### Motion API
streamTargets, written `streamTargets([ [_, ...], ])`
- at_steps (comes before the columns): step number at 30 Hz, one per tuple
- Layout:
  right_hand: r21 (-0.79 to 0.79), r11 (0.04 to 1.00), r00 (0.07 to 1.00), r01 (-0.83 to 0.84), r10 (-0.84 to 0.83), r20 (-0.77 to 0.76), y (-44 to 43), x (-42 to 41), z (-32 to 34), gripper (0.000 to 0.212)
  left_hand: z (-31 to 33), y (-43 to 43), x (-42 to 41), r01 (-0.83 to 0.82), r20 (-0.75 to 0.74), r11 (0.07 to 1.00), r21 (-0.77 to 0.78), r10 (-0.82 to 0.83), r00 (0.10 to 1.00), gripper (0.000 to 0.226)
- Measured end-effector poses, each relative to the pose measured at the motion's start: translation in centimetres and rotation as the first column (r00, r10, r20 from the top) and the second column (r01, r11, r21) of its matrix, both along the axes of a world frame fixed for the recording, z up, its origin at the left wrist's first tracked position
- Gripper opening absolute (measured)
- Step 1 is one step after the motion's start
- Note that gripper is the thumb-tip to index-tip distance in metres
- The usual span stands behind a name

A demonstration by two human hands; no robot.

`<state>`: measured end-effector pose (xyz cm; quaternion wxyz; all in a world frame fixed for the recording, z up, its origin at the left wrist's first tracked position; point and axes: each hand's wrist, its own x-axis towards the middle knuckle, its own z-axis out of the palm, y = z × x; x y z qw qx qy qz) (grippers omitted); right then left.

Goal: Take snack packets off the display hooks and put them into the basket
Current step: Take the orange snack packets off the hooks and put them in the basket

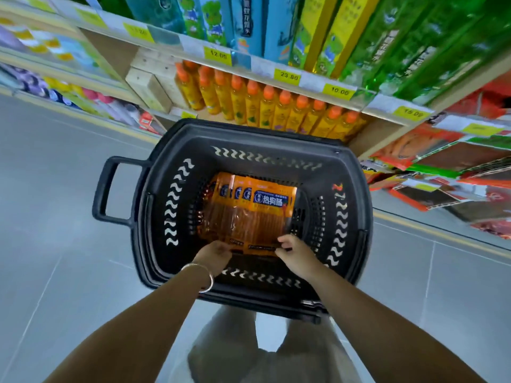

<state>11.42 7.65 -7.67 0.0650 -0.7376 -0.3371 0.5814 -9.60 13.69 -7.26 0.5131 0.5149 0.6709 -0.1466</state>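
Snack packets (249,214) are lying inside the black basket (156,217).
Left hand (218,254) and right hand (297,254) are both pinching the stack's near edge, fingers curling onto it, the packets fanning away beyond the grip.

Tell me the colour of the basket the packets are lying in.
The basket is black, with pale wavy cut-outs along its walls; the head view shows it best.

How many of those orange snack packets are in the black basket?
5, going by the overlapping blue labels. The snack packets lie fanned in one stack in the basket, left hand and right hand gripping their near edge. More may be hidden beneath.
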Motion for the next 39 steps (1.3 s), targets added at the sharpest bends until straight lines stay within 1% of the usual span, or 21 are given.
streamTargets([
  [2, -0.099, 0.995, 1.0, 0.018, -0.018, -0.005, 0.7, -0.6, -2.6, 0.039, -1.4, 1.8, -1.0, 0.057, -0.033, 0.998, -0.039, -0.059, 0.998, 0.027],
  [4, -0.173, 0.985, 1.0, 0.021, -0.023, -0.008, 1.2, -0.7, -5.3, 0.037, -3.0, 3.3, -1.9, 0.022, -0.034, 0.999, -0.049, -0.024, 0.999, 0.029],
  [7, -0.213, 0.974, 0.997, 0.074, -0.069, 0.034, 1.4, -0.2, -9.5, 0.033, -5.4, 4.7, -2.5, 0.02, -0.028, 0.997, -0.079, -0.022, 0.999, 0.029],
  [9, -0.219, 0.969, 0.993, 0.113, -0.102, 0.059, 1.9, 0.4, -12.3, 0.031, -7.1, 5.3, -2.4, 0.09, -0.003, 0.987, -0.132, -0.091, 0.996, 0.029],
  [12, -0.23, 0.95, 0.978, 0.21, -0.203, 0.054, 3.0, 1.2, -16.6, 0.029, -9.6, 6.2, -2.3, 0.078, -0.008, 0.988, -0.132, -0.08, 0.997, 0.032],
  [13, -0.214, 0.941, 0.965, 0.261, -0.253, 0.066, 3.4, 1.4, -17.8, 0.027, -10.4, 6.5, -2.2, 0.067, -0.015, 0.989, -0.136, -0.07, 0.997, 0.032],
  [15, -0.115, 0.929, 0.929, 0.351, -0.33, 0.167, 4.2, 1.6, -19.9, 0.024, -11.7, 6.9, -2.1, 0.02, -0.009, 0.99, -0.139, -0.022, 1.0, 0.03],
  [16, -0.055, 0.929, 0.909, 0.367, -0.345, 0.235, 4.4, 1.7, -20.9, 0.029, -12.2, 7.0, -2.1, -0.01, 0.003, 0.991, -0.136, 0.01, 1.0, 0.027],
  [17, -0.039, 0.94, 0.9, 0.34, -0.313, 0.303, 4.7, 1.8, -21.7, 0.041, -12.5, 7.1, -2.1, -0.033, 0.009, 0.991, -0.127, 0.034, 0.999, 0.025],
  [19, -0.131, 0.958, 0.909, 0.257, -0.194, 0.369, 5.0, 1.1, -22.6, 0.069, -13.1, 7.2, -2.3, -0.035, 0.016, 0.993, -0.113, 0.037, 0.999, 0.024],
  [21, -0.169, 0.965, 0.93, 0.202, -0.136, 0.341, 5.2, -0.6, -22.9, 0.077, -13.6, 7.3, -2.3, -0.02, 0.017, 0.994, -0.104, 0.022, 1.0, 0.026],
  [24, -0.079, 0.986, 0.945, 0.149, -0.118, 0.305, 5.2, -3.6, -23.2, 0.079, -14.1, 7.3, -2.1, -0.065, 0.028, 0.993, -0.102, 0.068, 0.997, 0.025],
  [25, -0.041, 0.985, 0.951, 0.167, -0.15, 0.272, 5.3, -4.3, -23.2, 0.076, -14.2, 7.2, -2.1, -0.087, 0.034, 0.991, -0.106, 0.091, 0.995, 0.025],
  [27, 0.007, 0.966, 0.955, 0.258, -0.256, 0.147, 5.5, -4.9, -23.3, 0.069, -14.4, 7.0, -2.1, -0.114, 0.036, 0.986, -0.121, 0.119, 0.992, 0.025],
  [29, 0.049, 0.938, 0.938, 0.343, -0.345, 0.038, 5.9, -5.1, -23.3, 0.063, -14.5, 6.9, -2.3, -0.14, 0.027, 0.982, -0.125, 0.144, 0.989, 0.025],
  [30, 0.073, 0.922, 0.924, 0.38, -0.383, 0.022, 6.0, -5.1, -23.3, 0.065, -14.6, 6.9, -2.4, -0.161, 0.027, 0.978, -0.13, 0.166, 0.986, 0.024],
  [32, 0.089, 0.864, 0.868, 0.495, -0.497, 0.008, 6.2, -4.9, -23.5, 0.078, -14.6, 6.9, -2.5, -0.201, 0.031, 0.969, -0.144, 0.208, 0.978, 0.022],
  [34, 0.019, 0.807, 0.807, 0.59, -0.589, -0.031, 6.6, -4.5, -23.7, 0.087, -14.6, 7.0, -2.5, -0.215, 0.031, 0.966, -0.141, 0.222, 0.975, 0.02],
  [36, -0.074, 0.8, 0.799, 0.595, -0.599, -0.052, 6.7, -4.2, -23.6, 0.083, -14.6, 7.1, -2.6, -0.215, 0.028, 0.97, -0.117, 0.219, 0.975, 0.015],
  [38, -0.073, 0.812, 0.811, 0.579, -0.583, -0.053, 6.4, -4.1, -22.9, 0.081, -14.6, 7.3, -2.6, -0.237, 0.005, 0.967, -0.091, 0.238, 0.971, 0.014],
  [39, -0.048, 0.818, 0.816, 0.573, -0.575, -0.061, 6.1, -4.0, -22.3, 0.078, -14.6, 7.3, -2.5, -0.249, -0.005, 0.965, -0.086, 0.25, 0.968, 0.021],
])
